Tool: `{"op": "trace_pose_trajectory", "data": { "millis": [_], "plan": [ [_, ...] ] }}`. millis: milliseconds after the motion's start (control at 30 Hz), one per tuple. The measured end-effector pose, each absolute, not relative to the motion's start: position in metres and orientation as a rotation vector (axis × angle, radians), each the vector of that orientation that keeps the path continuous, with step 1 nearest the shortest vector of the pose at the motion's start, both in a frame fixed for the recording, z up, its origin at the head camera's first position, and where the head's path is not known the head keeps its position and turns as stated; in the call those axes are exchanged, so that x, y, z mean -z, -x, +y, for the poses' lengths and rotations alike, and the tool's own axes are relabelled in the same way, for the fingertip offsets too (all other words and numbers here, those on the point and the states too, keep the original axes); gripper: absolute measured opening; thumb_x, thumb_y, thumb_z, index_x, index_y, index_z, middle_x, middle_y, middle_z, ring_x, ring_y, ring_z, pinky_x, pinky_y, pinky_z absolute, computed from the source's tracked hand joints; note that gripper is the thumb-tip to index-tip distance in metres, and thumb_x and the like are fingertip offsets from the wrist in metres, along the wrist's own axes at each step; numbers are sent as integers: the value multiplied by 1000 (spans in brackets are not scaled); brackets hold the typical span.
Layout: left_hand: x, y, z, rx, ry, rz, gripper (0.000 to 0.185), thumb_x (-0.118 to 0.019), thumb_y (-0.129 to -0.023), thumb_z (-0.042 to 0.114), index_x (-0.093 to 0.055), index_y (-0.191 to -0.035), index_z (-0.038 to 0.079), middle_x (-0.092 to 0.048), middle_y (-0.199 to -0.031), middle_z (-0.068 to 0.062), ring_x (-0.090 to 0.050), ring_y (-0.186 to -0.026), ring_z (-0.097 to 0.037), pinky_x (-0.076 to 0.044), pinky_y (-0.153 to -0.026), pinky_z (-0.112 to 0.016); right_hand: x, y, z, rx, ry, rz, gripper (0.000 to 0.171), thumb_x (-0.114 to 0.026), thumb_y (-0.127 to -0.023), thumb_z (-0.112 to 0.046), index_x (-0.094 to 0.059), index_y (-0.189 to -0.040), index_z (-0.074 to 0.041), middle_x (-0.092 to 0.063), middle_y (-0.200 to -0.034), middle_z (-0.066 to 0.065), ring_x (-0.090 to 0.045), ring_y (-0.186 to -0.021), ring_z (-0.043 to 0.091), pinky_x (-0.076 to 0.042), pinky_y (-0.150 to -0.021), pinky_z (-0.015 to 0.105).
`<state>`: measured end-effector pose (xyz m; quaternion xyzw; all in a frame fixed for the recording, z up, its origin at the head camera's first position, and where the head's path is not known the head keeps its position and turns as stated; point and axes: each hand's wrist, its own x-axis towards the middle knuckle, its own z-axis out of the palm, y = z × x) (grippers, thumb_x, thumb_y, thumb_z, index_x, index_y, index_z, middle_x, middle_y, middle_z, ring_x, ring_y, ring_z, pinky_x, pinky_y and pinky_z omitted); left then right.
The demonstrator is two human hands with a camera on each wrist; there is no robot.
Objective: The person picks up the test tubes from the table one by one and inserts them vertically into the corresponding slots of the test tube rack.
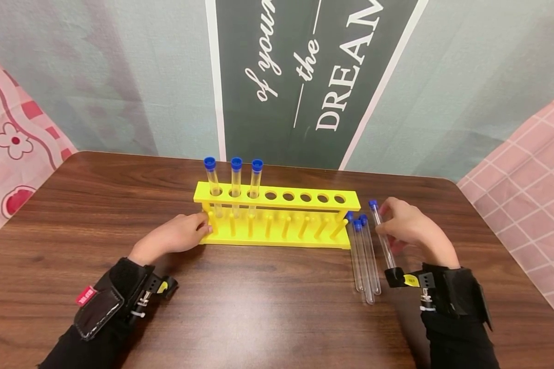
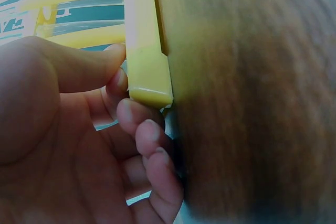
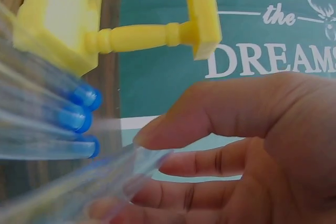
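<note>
Right hand (image 1: pixel 408 225) pinching clear blue-capped plastic test tube (image 1: pixel 382 236) — cap pointing away, long axis near-lengthwise; left hand (image 1: pixel 175 237) gripping yellow plastic rack (image 1: pixel 277 218) end.

The right hand (image 1: pixel 408 228) covers the middle of the test tube (image 1: pixel 382 237) it pinches, and in the right wrist view that tube is a blurred streak at seven o'clock. The loose tubes (image 3: pixel 79 116) there run off the left edge. In the left wrist view the worktop (image 2: pixel 252 103) is a brown blur, and the yellow rack (image 2: pixel 147 61) is cut off at twelve o'clock. The wall banner's (image 1: pixel 304 77) lettering is clipped at the top.
</note>
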<state>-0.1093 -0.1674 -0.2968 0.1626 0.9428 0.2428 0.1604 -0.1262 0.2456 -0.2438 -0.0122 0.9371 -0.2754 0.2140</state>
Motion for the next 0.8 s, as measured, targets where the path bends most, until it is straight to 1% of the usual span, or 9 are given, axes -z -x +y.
{"op": "trace_pose_trajectory", "data": {
  "millis": [133, 300, 600, 800],
  "plan": [
    [297, 109, -168, -694, -470, 2689, 17, -47, -96, 16, -46, -83, 5, -38, -64, -3, -36, -55, -16, -31, -53, -28, 238, 123, 243, 788, 81, 2618, 39, -55, -84, -5, -34, -113, 9, -51, -75, 15, -57, -53, 24, -51, -53, 40],
    [298, 110, -168, -697, -473, 2689, 18, -46, -96, 16, -46, -82, 5, -38, -64, -3, -36, -55, -15, -31, -53, -27, 231, 118, 240, 802, 124, 2643, 39, -55, -84, -4, -34, -114, 9, -51, -73, 13, -57, -52, 25, -51, -53, 39],
    [299, 110, -169, -694, -463, 2691, 17, -47, -95, 16, -47, -84, 4, -38, -64, -3, -37, -55, -16, -31, -53, -27, 221, 113, 235, 882, 181, 2631, 41, -57, -83, -4, -35, -116, 11, -53, -82, 16, -59, -54, 24, -52, -53, 39],
    [297, 110, -168, -682, -464, 2694, 17, -47, -96, 17, -47, -84, 4, -39, -65, -3, -37, -56, -16, -31, -54, -28, 217, 110, 234, 928, 203, 2609, 37, -57, -83, -2, -36, -113, 9, -53, -82, 15, -57, -57, 22, -52, -55, 39]
  ]
}}
